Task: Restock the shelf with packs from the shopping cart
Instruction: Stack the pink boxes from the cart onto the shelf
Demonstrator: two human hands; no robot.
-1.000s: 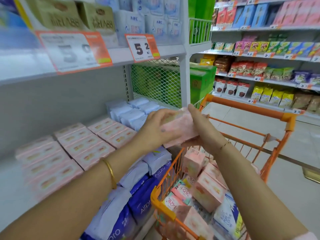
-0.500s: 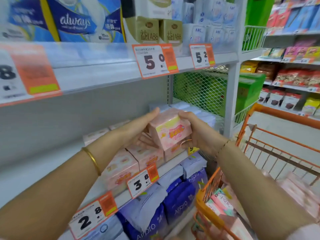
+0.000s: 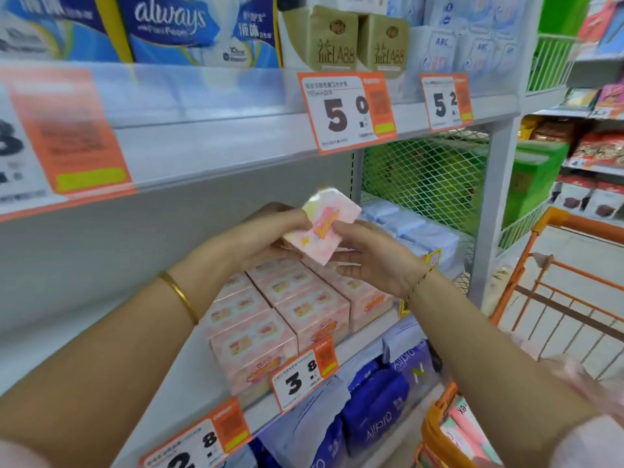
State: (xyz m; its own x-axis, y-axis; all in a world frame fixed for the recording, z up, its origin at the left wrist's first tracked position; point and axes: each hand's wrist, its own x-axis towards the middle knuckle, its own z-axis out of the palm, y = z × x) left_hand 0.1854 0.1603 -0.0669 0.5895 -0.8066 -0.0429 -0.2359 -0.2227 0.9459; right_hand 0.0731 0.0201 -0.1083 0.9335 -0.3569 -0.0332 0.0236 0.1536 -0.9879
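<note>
So you're holding the pink pack [image 3: 322, 229] between both hands, left hand [image 3: 266, 231] gripping its left edge, right hand [image 3: 368, 261] cupping under it, long side tilted up toward the back, right above the stacked packs [image 3: 287, 309] on the shelf [image 3: 366, 329] below.

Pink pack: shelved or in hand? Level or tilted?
In hand, tilted. The left hand and right hand grip the pink pack above the stocked packs on the shelf, with one corner raised.
</note>
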